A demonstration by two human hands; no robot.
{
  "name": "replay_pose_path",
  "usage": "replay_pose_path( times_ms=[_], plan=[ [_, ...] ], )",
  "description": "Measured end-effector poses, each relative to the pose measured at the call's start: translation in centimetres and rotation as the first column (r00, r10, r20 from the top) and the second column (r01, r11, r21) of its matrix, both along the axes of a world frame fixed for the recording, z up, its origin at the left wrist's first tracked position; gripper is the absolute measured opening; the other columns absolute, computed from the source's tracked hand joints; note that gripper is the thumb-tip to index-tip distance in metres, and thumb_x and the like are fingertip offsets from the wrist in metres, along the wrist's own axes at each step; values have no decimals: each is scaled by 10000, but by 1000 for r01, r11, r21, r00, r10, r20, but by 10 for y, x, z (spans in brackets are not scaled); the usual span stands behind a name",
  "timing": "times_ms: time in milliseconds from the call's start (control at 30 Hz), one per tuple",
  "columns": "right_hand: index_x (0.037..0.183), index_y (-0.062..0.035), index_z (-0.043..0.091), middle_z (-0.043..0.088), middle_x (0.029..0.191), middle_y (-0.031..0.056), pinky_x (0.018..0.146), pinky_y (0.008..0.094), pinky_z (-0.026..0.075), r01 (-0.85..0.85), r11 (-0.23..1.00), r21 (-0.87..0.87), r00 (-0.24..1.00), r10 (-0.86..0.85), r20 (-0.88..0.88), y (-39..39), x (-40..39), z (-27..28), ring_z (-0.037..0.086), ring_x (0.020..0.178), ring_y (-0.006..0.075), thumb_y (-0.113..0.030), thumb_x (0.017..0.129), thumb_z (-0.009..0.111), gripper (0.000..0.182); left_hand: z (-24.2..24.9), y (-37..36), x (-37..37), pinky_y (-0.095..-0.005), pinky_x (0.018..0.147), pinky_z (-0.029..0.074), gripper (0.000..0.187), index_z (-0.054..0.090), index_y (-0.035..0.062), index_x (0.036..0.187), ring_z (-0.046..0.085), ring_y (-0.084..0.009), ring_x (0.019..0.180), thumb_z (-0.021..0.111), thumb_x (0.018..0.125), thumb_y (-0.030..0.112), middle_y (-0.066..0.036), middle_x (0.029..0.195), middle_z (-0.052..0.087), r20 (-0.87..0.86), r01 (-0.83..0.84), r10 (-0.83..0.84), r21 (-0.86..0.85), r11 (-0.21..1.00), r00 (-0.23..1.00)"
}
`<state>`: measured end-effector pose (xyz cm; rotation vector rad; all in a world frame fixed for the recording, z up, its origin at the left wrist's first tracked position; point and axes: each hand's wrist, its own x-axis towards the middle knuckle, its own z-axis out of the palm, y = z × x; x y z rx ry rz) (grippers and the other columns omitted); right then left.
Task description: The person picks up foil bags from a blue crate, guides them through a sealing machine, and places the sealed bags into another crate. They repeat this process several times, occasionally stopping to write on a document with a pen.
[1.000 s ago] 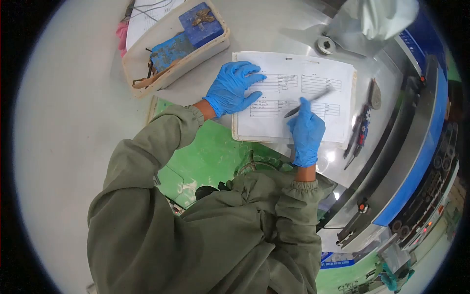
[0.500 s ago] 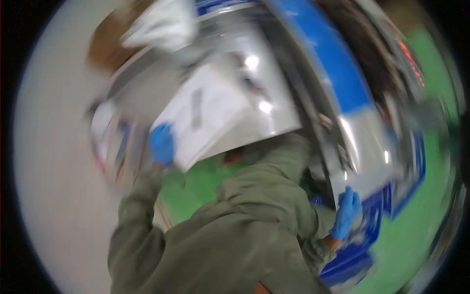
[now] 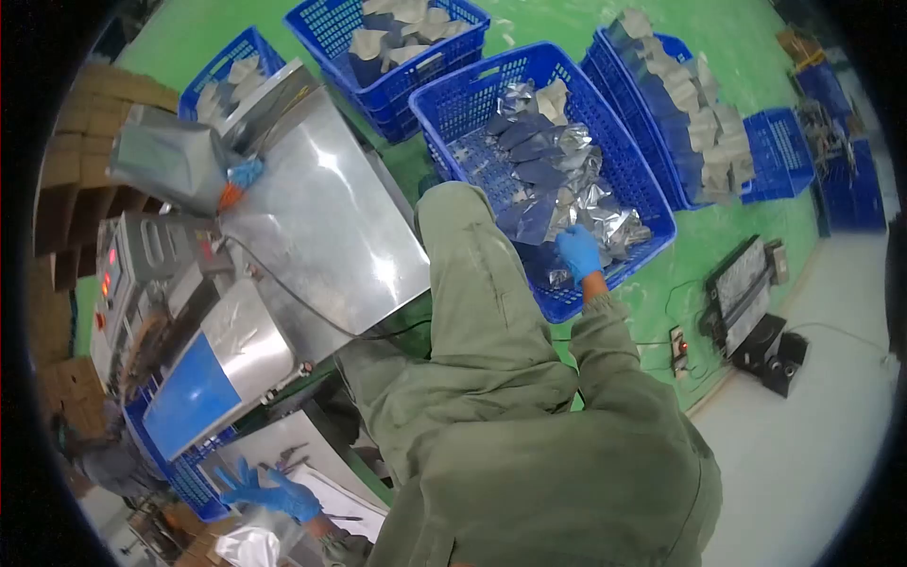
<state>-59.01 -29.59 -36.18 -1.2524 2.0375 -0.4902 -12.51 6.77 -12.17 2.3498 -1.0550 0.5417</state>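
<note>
My right hand [image 3: 578,253], in a blue glove, reaches into a blue plastic crate [image 3: 472,80] with its fingers closed on a silver foil pouch [image 3: 570,210]. Several more foil pouches lie heaped in that crate, some shiny and some dull grey. At lower left, my left hand [image 3: 269,491], also gloved in blue, has its fingers spread and holds nothing. It hovers by a metal tabletop [image 3: 255,454], near white paper [image 3: 326,496] with a pen [image 3: 342,517] on it. Crumpled silver foil [image 3: 250,543] shows just below that hand.
A steel table [image 3: 321,208] and a sealing machine [image 3: 156,260] with red lights stand on the left. A large silver bag [image 3: 170,161] sits at the table's far end, beside something blue and orange [image 3: 244,175]. More crates [image 3: 387,104] surround me. A cable [image 3: 302,302] crosses the table.
My view has swung round from the paper and table to the crates. The right hand has gone from beside the machine into the crate. My left hand has come off the paper's edge, fingers spread.
</note>
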Motion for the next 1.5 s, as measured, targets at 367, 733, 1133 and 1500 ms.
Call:
replay_pose_path(
  times_ms=[367,733,1133,1500],
  plan=[
    [814,-79,684,638,776,195,637,467,475,-575,815,73,666,518,-537,-22,26,-100,617,699,366,-252,834,473,274,4,-81,-32,-451,1036,302,791,304,-36,1349,360,-362,1267,580,795,458,-258,1451,221,-276,260,-261,-41,965,925],
    [847,-69,598,581,776,168,643,440,445,-904,270,-333,427,640,-639,-28,74,280,569,748,368,-17,719,518,159,20,-69,-18,-417,970,378,591,498,33,1249,462,-366,1153,692,706,161,-214,1312,442,-267,290,-362,-274,917,893],
    [895,-15,625,600,744,137,643,324,467,-726,-258,-637,370,633,-680,49,251,527,586,700,303,45,737,581,175,108,-144,-4,-350,958,385,420,509,32,1243,518,-249,1105,601,853,159,-146,1229,533,-376,292,-650,-670,683,660],
    [1018,-78,607,614,821,108,666,321,499,-286,-20,-958,254,962,-96,90,361,409,612,744,260,-1,772,618,257,46,-110,99,-264,884,430,333,533,-12,1211,530,-114,993,476,956,194,-55,1092,586,-570,-209,-594,-798,566,568]
  ],
)
